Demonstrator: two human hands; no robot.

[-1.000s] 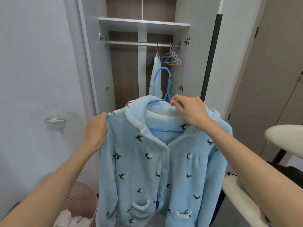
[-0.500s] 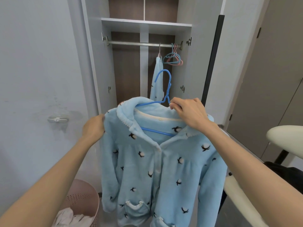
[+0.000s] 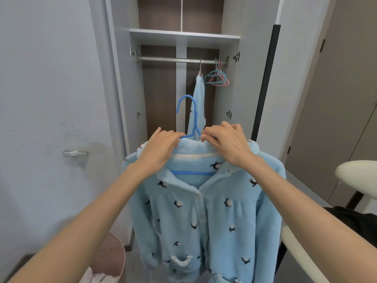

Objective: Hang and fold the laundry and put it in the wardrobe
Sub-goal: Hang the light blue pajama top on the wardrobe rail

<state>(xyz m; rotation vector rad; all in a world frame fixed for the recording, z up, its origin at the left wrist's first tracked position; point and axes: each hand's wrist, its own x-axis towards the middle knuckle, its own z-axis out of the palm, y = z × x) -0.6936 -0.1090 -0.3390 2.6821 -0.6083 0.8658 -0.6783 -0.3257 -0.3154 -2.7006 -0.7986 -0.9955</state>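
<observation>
A light blue fleece pyjama top (image 3: 204,211) with a small bird print hangs on a blue hanger (image 3: 189,111) in front of the open wardrobe (image 3: 183,37). My left hand (image 3: 161,148) grips the collar and the hanger's left arm just below the hook. My right hand (image 3: 226,141) pinches the collar and the hanger's right arm beside the hook. The hook stands free above both hands, below the rail (image 3: 173,59). A matching blue garment (image 3: 197,103) hangs from the rail behind.
Empty teal and pink hangers (image 3: 217,77) hang at the rail's right end. A pink laundry basket (image 3: 110,260) with white cloth stands at the lower left. A cream ironing board (image 3: 355,176) with dark cloth on it is on the right.
My left hand moved from the top's left shoulder to the collar by the hook. The top now hangs level and squarely facing me, closer to the wardrobe.
</observation>
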